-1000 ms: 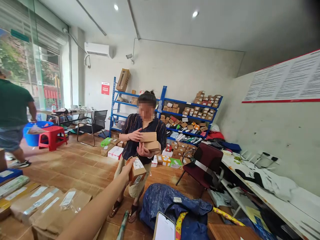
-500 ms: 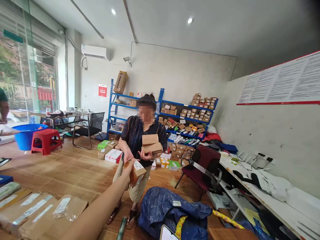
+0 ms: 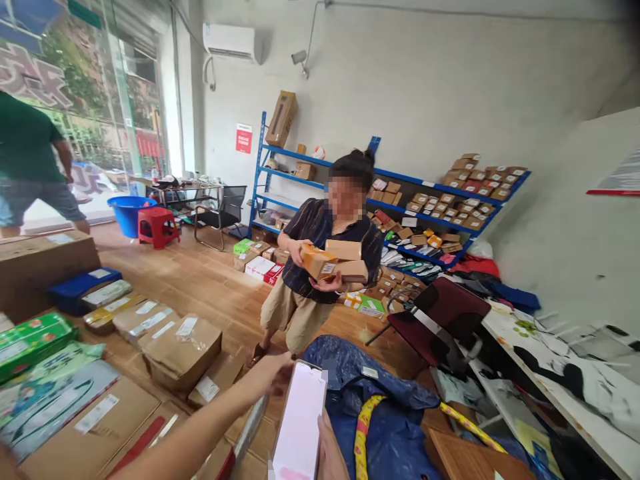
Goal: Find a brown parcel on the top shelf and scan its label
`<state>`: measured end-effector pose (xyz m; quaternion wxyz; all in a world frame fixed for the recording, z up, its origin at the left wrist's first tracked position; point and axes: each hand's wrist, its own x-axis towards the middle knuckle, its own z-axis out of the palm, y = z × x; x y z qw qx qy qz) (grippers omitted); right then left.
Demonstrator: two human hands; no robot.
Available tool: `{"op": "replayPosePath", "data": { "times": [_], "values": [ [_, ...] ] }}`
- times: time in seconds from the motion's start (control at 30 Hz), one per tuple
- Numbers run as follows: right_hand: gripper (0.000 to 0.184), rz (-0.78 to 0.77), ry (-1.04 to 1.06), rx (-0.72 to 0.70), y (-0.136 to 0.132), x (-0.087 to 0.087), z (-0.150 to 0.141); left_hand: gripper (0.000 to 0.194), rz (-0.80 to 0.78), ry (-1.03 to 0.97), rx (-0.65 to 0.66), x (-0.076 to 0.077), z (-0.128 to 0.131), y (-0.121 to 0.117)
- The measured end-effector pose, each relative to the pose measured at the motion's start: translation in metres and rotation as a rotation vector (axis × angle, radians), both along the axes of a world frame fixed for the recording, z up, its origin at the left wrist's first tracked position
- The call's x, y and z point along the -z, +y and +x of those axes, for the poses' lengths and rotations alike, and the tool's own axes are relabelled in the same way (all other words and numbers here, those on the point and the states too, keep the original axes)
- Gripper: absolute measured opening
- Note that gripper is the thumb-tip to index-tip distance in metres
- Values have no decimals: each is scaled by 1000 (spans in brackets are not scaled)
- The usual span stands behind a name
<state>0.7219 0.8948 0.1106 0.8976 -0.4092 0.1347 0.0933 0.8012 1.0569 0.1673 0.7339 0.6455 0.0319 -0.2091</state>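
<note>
My right hand (image 3: 333,448) holds a smartphone (image 3: 299,420) upright at the bottom of the view, its screen lit and mostly pale. Beside the phone's upper left edge is my left hand (image 3: 274,375), holding nothing, with its fingers loosely apart and slightly blurred. Facing me, a person in a dark striped shirt (image 3: 310,223) hugs a small stack of cardboard boxes (image 3: 345,251) against the chest. One of that person's hands rests on an orange-taped box (image 3: 319,262) at the front of the stack.
Cardboard parcels (image 3: 183,350) cover the floor on the left. A large blue bag (image 3: 345,353) lies in front of me. Right of it are a maroon chair (image 3: 440,320) and a white desk (image 3: 555,373). Blue shelving (image 3: 265,173) holds boxes behind. Another person (image 3: 33,160) walks at far left.
My left hand has let go of the taped box and drawn back toward the phone. The person now holds that box with the others. My view has turned down and left.
</note>
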Motion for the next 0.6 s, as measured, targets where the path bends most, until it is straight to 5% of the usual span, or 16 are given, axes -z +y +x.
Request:
{"op": "replayPosePath", "data": {
  "times": [0.1,0.37,0.6],
  "values": [
    [57,-33,71,-62,40,10,19,71,9,-73,-164,-4,-44,28],
    [58,101,32,-763,129,-23,36,60,113,-122,-691,-3,-82,115],
    [57,8,47,-1089,178,-21,69,56,83,-49,-1120,-2,-101,134]
  ]
}}
